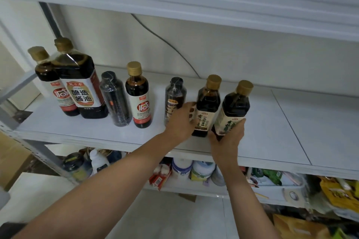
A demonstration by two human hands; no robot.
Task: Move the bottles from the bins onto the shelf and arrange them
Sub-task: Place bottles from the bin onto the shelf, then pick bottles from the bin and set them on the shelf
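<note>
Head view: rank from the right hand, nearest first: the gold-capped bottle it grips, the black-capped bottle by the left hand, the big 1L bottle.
1. Gold-capped bottle, in the right hand, rightmost in the row.
2. Black-capped bottle, mid-shelf, just left of the left hand.
3. Big 1L bottle, far left end of the shelf.

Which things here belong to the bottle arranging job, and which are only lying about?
Job: seven dark sauce bottles on the shelf, among them the gold-capped bottle in the right hand and the black-capped bottle at the left hand.

Lying about: white jars, red packets, cable.
</note>
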